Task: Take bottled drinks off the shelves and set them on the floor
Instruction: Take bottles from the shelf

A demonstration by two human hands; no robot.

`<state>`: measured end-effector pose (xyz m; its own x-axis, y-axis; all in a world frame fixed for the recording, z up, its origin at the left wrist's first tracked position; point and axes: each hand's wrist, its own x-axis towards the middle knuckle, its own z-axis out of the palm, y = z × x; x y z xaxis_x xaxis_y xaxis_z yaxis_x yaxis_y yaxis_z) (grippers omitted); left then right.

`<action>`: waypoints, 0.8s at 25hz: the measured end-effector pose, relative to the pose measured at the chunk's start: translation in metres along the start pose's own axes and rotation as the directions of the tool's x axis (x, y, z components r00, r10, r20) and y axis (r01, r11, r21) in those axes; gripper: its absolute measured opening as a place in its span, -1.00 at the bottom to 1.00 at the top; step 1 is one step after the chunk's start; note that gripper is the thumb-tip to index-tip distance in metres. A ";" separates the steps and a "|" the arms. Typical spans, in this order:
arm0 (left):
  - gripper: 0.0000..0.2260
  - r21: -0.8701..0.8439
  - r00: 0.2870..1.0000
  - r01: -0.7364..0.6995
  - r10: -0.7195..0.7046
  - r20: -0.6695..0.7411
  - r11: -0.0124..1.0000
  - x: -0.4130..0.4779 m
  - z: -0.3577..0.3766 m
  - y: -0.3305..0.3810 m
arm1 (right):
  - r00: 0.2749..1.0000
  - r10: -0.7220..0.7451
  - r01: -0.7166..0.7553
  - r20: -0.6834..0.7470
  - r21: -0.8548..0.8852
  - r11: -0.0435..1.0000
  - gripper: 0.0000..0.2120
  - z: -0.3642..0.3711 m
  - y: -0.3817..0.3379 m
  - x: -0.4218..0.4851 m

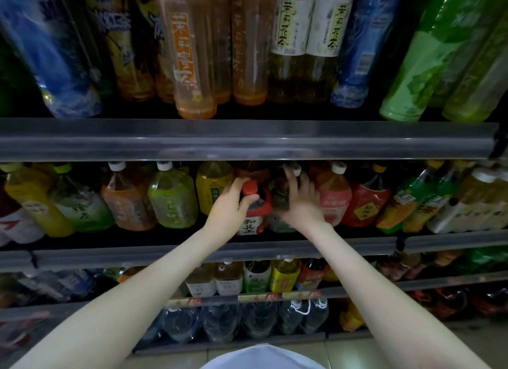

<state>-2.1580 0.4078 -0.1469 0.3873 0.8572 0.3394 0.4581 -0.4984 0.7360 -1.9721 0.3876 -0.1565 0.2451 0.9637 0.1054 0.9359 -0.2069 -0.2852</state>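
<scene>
Fingers (233, 186), left hand (228, 208), on neck | red-capped bottle (255, 217) upright (cap up)

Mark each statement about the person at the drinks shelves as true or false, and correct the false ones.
1. The left hand grips the red-capped bottle near its neck. True.
2. The right hand hangs free of the shelves. False: it holds a dark bottle beside the red-capped one.
3. Both hands reach to the top shelf. False: they are at the middle shelf.
4. Clear water bottles stand in the lowest row. True.
</scene>
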 end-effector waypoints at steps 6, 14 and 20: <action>-0.73 -0.131 0.975 0.173 -0.189 -0.114 0.976 0.000 -0.014 0.008 | 0.997 -0.050 0.035 -0.058 -0.232 0.972 -0.11 0.014 0.009 0.009; -0.78 -0.148 0.955 0.166 -0.197 -0.223 0.975 -0.017 -0.026 0.020 | 0.987 -0.061 0.046 -0.147 -0.098 0.994 -0.11 0.012 -0.007 -0.016; -0.79 -0.167 0.988 0.013 -0.038 -0.147 0.986 -0.038 -0.041 0.038 | 0.919 -0.389 0.226 0.070 0.714 0.663 0.03 0.001 -0.048 -0.062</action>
<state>-2.1878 0.3613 -0.1076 0.2478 0.8854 0.3934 0.3236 -0.4584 0.8278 -2.0323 0.3376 -0.1506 -0.1561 0.9777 0.1407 0.4948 0.2007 -0.8455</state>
